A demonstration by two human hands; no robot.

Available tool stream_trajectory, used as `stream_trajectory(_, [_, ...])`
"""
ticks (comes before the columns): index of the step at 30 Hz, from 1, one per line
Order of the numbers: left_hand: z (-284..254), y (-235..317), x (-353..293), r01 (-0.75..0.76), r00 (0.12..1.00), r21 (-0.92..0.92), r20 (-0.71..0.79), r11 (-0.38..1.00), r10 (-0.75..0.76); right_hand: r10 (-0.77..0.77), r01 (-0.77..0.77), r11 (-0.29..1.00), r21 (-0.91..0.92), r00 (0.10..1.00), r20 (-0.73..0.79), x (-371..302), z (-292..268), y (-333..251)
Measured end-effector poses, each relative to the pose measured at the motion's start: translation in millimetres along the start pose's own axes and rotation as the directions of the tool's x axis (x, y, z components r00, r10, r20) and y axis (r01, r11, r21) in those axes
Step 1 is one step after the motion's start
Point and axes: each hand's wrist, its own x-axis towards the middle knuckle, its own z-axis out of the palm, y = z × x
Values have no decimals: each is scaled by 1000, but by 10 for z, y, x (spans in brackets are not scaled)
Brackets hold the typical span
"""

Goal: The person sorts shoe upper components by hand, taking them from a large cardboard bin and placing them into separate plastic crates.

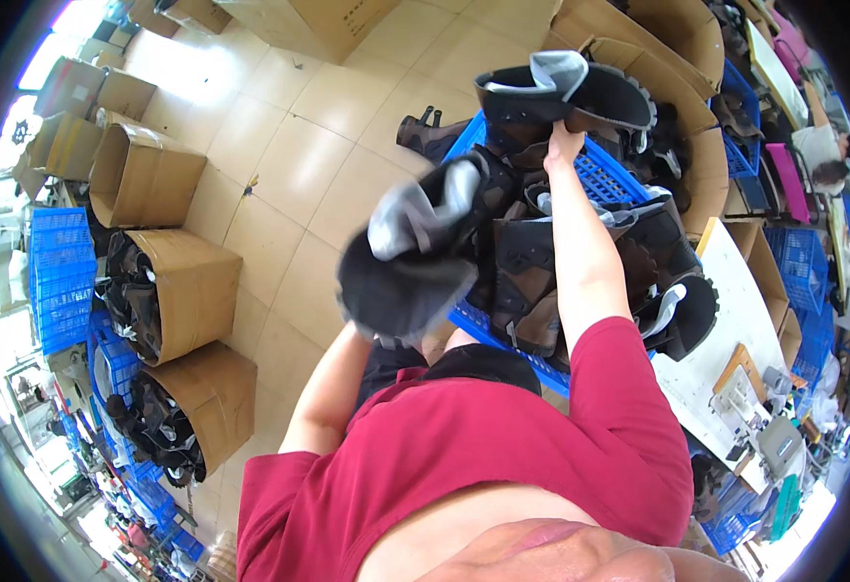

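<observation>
My right hand (565,145) is closed round a dark brown and black boot (600,97) with pale grey paper stuffed in its top, raised over the far side of a blue plastic crate (604,175). A second dark boot (396,286), blurred by motion, with grey-white stuffing (415,218) in it, is held up at the crate's left side. It hides the fingers of my left hand (355,330), whose wrist shows at its lower edge. Several brown and black boots (527,272) fill the crate under my right forearm.
Another boot (425,131) sits beyond the crate's far left corner. Open cardboard boxes (197,291) holding boots stand on the tiled floor at left, near blue crates (61,276). A white table (726,330) is at right, and large cartons (706,184) stand beyond the crate. A person (818,145) is at far right.
</observation>
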Motion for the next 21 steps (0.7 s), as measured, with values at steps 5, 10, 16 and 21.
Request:
stream_trajectory(5, [185, -488, 502, -34, 976, 85, 218, 996, 15, 318, -322, 940, -111, 947, -48, 53, -150, 42])
stream_trajectory(10, [100, -949, 99, -149, 856, 170, 515, 974, 41, 594, -602, 784, 153, 799, 95, -355, -622, -102])
stream_trajectory(16, [-638, -1545, 102, -287, 709, 255, 705, 924, 26, 324, -319, 936, -150, 946, 9, -2142, -1015, -1072])
stream_trajectory(21, [-1371, -2862, 261, -36, 464, 371, 828, 928, -313, 134, -283, 836, -470, 936, -325, -3934, -1330, -775])
